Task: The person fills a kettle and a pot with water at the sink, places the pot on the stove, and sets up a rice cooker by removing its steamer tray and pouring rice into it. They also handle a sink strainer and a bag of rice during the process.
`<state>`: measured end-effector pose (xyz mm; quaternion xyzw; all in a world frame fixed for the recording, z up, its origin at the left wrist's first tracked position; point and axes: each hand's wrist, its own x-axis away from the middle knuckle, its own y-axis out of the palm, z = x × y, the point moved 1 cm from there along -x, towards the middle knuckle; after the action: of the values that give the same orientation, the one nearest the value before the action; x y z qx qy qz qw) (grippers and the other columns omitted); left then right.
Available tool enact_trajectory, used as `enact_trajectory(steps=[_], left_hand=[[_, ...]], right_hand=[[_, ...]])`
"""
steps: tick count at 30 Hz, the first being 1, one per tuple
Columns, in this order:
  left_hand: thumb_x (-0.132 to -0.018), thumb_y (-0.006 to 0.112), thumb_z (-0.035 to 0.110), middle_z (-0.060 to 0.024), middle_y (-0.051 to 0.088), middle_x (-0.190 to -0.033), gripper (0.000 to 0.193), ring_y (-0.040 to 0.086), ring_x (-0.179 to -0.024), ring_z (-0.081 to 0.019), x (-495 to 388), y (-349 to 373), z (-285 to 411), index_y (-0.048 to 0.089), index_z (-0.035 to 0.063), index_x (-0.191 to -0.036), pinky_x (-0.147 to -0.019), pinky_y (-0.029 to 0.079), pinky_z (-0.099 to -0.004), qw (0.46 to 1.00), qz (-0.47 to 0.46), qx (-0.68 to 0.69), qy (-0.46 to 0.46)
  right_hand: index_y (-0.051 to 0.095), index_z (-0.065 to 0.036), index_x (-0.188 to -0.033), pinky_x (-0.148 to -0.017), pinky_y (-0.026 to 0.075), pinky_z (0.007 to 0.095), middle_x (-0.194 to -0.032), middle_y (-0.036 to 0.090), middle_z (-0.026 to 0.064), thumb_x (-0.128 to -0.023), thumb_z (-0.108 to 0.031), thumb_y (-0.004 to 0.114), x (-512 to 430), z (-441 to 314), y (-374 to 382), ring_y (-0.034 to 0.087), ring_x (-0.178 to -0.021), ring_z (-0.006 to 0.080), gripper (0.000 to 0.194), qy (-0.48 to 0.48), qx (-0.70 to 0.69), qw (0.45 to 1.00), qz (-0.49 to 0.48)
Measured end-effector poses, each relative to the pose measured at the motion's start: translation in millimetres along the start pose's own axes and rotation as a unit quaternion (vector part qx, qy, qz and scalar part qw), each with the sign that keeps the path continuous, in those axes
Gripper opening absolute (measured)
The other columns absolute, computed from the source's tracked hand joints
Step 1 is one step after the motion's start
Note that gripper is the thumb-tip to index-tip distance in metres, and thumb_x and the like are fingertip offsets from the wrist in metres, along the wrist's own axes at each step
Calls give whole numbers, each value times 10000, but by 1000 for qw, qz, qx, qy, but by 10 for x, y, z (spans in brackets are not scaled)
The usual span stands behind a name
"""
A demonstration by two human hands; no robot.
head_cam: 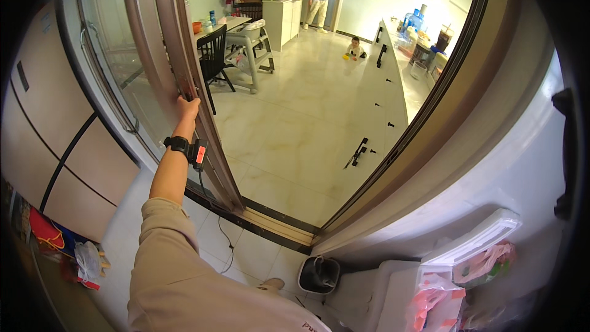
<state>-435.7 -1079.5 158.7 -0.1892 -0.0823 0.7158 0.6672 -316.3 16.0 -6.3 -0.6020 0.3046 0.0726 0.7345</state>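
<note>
My left hand [188, 107] is on the edge of a brown-framed sliding glass door [174, 32], its fingers curled around the frame by the latch. A black strap with a small cabled device [199, 154] sits on that wrist. Right of the door frame is an open doorway, with a metal floor track [276, 225] along its bottom. My right hand is out of view. Below the track, a shoe tip shows on the white floor tiles [251, 249].
A black bin [319, 275] stands near the track, beside bags on a white unit. Beyond the doorway are a black chair [214, 53], a high chair [251, 53], a long white cabinet [368, 101], a small child [355, 49] on the floor and a standing person [319, 0].
</note>
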Motion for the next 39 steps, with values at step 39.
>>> enact_trajectory(steps=[39], left_hand=[[-623, 695, 174, -253, 531, -1005, 442, 535, -918, -414, -124, 265, -275, 502, -38, -960, -824, 456, -435, 981, 116, -133, 79]], right_hand=[[508, 25, -1101, -851, 418, 365, -972, 566, 175, -807, -95, 552, 789, -114, -128, 509, -1003, 293, 320, 178, 20, 982, -67]])
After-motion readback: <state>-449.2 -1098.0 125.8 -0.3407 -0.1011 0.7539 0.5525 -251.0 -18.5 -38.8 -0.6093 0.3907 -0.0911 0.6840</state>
